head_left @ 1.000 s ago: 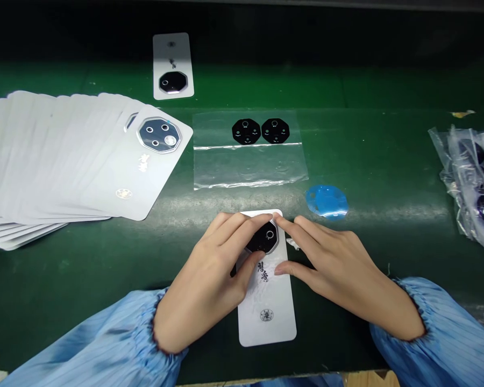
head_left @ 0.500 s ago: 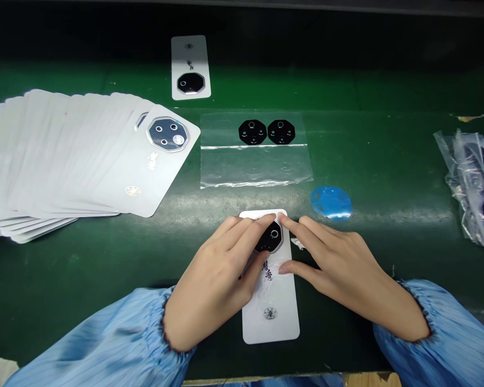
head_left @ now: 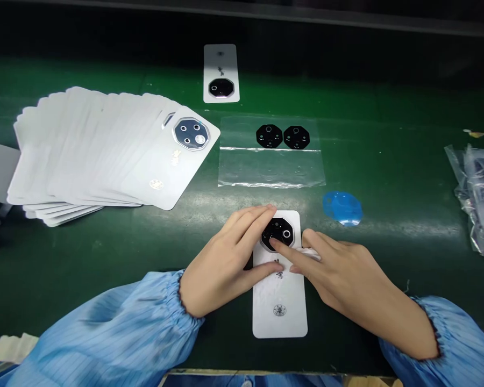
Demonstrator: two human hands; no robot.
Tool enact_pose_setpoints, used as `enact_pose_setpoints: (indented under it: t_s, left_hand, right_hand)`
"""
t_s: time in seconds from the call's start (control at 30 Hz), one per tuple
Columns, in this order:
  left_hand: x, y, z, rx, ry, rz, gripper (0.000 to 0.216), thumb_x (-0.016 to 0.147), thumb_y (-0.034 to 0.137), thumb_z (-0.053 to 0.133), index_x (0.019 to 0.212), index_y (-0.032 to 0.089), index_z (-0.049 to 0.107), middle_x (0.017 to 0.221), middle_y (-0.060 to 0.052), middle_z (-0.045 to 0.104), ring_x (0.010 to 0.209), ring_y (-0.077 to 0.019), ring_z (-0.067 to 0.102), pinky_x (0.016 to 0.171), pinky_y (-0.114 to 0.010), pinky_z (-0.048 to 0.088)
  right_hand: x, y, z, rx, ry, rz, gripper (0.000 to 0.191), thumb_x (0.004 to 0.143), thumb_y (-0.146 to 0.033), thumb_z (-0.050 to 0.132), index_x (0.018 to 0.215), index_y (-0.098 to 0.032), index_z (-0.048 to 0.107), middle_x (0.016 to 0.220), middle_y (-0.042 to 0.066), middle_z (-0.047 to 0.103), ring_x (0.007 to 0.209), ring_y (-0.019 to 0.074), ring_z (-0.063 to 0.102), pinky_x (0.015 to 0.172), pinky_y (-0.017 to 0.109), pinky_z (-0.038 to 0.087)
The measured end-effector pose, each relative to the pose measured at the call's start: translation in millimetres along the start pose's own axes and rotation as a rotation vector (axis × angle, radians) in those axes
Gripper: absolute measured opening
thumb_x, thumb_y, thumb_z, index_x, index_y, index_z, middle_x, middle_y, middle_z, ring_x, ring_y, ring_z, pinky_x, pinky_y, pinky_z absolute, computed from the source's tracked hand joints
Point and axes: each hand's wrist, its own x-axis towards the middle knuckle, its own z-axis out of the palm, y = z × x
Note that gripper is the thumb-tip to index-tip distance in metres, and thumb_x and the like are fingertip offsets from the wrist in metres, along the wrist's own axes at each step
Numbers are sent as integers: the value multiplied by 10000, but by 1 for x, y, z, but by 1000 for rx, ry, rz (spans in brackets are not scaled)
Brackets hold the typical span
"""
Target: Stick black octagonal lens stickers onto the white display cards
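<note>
A white phone back panel lies flat in front of me, with dark lettering, a round emblem and a black octagonal camera lens plate near its top. My left hand rests over the panel's left side, fingers stretched to the top edge and thumb spread onto the lettering; nothing is gripped. Reaching from the other side, my right hand touches the lens plate's lower edge with its index fingertip. Its other fingers are curled by a small white wad, which appears held between them, partly hidden.
A fanned stack of white panels lies at the left. Behind is another panel with a black plate. Two black octagonal plates sit on a clear bag. Blue film and a plastic bag of parts lie rightward.
My right index finger has moved from the panel's upper right edge onto the lens plate. My left thumb has shifted off the plate to the lettering. The whole view has slid a little.
</note>
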Motion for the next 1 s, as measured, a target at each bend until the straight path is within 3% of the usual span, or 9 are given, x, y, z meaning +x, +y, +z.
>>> enact_pose_setpoints:
  t_s: [0.17,0.33,0.47,0.57,0.63,0.77,0.9,1.0]
  left_hand:
    - [1,-2,-2,-17,7,-13,684,874,391,601,1416,94,310,1374,-100,473,1289,-179,386,1090,-294,332]
    - [3,-2,-2,-47,10,-41,657,865,377,614,1406,150,319,1300,-87,514,1202,-192,454,1026,-333,388]
    - [5,-4,0,-33,5,-31,754,831,432,640,1434,170,270,1291,-110,483,1181,-229,440,974,-373,428]
    - [3,-6,1,-38,4,-14,848,794,429,682,1458,168,224,1289,-136,439,1180,-263,405,963,-412,441]
    - [1,-6,3,-63,34,17,866,771,395,714,1455,173,233,1281,-138,411,1182,-268,393,979,-424,439]
    - [-3,1,6,-238,174,46,816,781,257,713,1448,221,244,1281,-118,377,1233,-242,399,1017,-392,442]
    - [0,10,4,-700,345,-176,664,797,219,681,1373,260,351,1351,-104,377,1101,-200,556,850,-324,558]
    - [5,12,-1,-939,263,-436,256,838,303,633,1035,149,576,980,-78,631,758,-140,646,635,-251,562]
  right_hand:
    - [8,-11,-7,16,-49,10,632,835,-52,359,1456,-160,306,999,103,491,775,197,517,464,289,246]
    - [14,-15,-14,156,-105,59,607,879,-103,380,1467,-213,278,984,82,508,714,180,508,454,278,222]
    - [15,-11,-10,500,-44,226,465,956,-285,443,1406,-340,341,1079,30,537,668,131,517,537,267,366]
    - [18,-5,-4,761,182,494,502,907,-381,550,1367,-304,367,1040,25,572,702,143,531,570,261,407]
    - [21,-2,-2,870,292,657,457,857,-415,616,1263,-255,480,903,14,584,627,133,492,523,252,376]
    - [23,-3,-8,1270,180,650,295,826,-469,653,886,-181,636,703,-11,544,548,96,422,469,230,307]
    - [22,-9,-14,1493,188,632,292,845,-455,651,844,-163,631,599,-50,442,495,59,337,434,201,249]
    - [20,-12,-14,1481,240,660,291,847,-450,654,844,-162,621,595,-54,424,488,55,333,429,195,258]
